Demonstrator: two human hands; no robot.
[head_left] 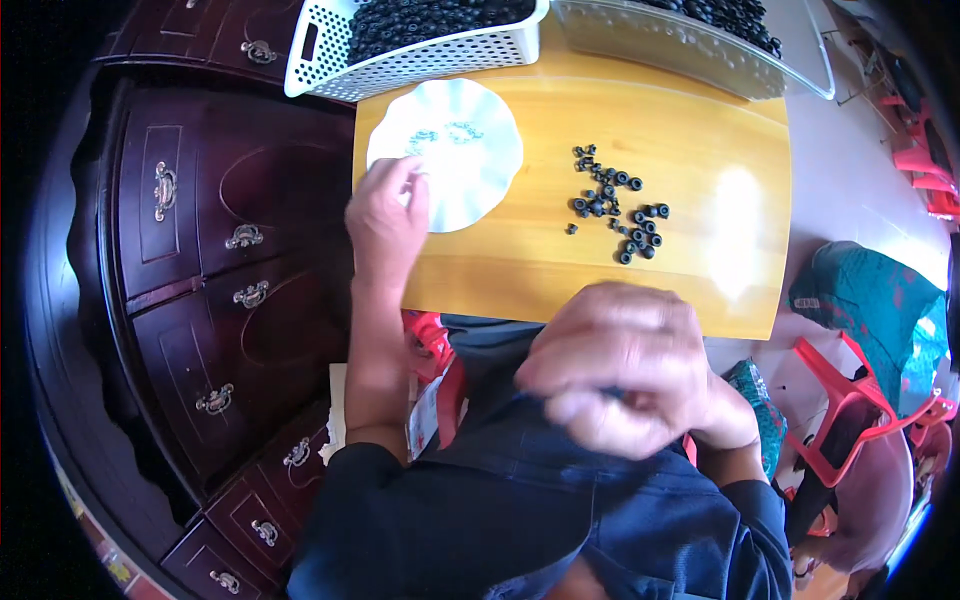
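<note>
A white plate with a wavy rim [490, 185] lies at the table's left side, bearing two loose clusters of tiny greenish-grey pieces [463, 132]. Over its near left edge is my left hand [388, 215], thumb and fingertips bent close in a pinch; anything between them is too small to make out. My right hand [625, 365] is raised in front of my chest, smeared by motion, its fingers curled in. What it may hold is hidden. Beyond it, several small black ring-like pieces with holes [637, 233] lie scattered on the wooden table [530, 260].
At the table's far edge stand a white perforated basket [440, 58] and a clear bin [680, 55], both holding many black pieces. Dark wooden drawers [220, 230] line the left. To the right are a teal bag [870, 300] and a red plastic stool [840, 400].
</note>
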